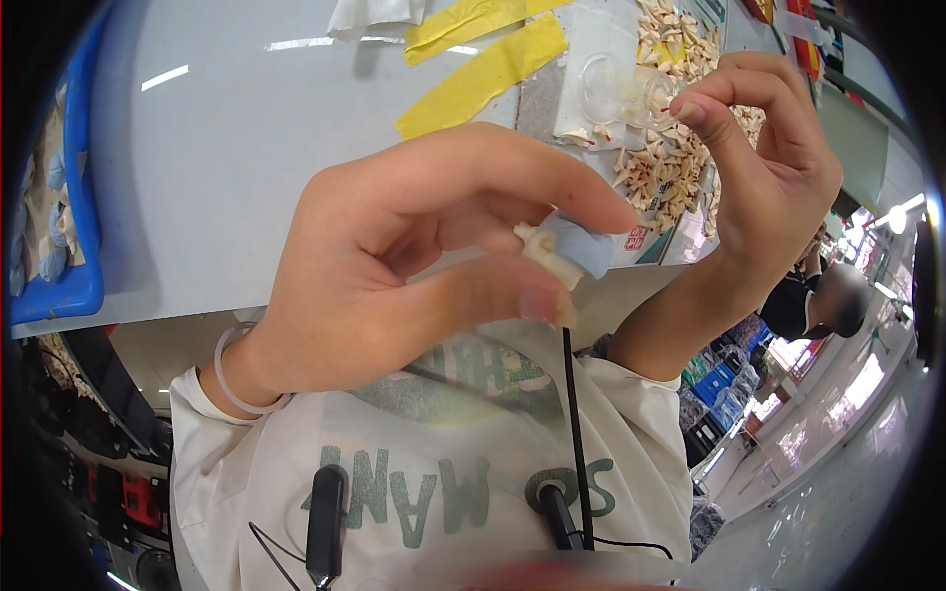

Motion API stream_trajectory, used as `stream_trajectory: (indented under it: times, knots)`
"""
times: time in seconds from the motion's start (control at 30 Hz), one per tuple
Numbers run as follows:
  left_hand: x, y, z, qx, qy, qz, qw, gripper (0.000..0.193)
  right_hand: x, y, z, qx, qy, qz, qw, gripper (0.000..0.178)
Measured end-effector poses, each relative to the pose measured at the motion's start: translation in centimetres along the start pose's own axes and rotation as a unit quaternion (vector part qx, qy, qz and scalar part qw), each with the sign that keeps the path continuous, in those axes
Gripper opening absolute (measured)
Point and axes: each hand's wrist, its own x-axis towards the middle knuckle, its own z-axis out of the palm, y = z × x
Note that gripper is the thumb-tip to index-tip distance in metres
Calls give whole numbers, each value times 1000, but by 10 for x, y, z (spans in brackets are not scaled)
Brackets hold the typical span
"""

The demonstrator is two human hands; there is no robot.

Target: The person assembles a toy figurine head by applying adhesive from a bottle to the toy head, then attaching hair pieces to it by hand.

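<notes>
My left hand [394, 256], with a pale band on its wrist, is closed in front of my chest. Between its thumb and fingertips sits a small cream and light blue figurine [581, 246], partly covered by the fingers. Farther off to the right, my right hand [769, 148] is raised above the table with thumb and index finger pinched together. At those fingertips shows a tiny cream piece with a red tip [672, 110]. Just beside it are clear round plastic dishes [603, 87]. Many small cream pointed pieces [662, 177] lie heaped beneath the right hand, some with red marks.
Strips of yellow tape [483, 74] stick to the white table [217, 177]. A blue tray [87, 227] at the left edge holds several blue and cream figures. White paper [374, 14] lies at the far edge. Another person [818, 300] is in the background right.
</notes>
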Motion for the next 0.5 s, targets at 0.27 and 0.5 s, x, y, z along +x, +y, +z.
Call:
stream_trajectory:
  times: [0.27, 0.5]
  knots:
    - [2, -3, -4, 45, -56, 29, 997, 24, 1, -1, 5, -22, 22, -11, 999, 10]
    - [0, 0, -2, 88, -35, 2, 996, 26, -1, -6, 8, 11, -20, -17, 1000, 11]
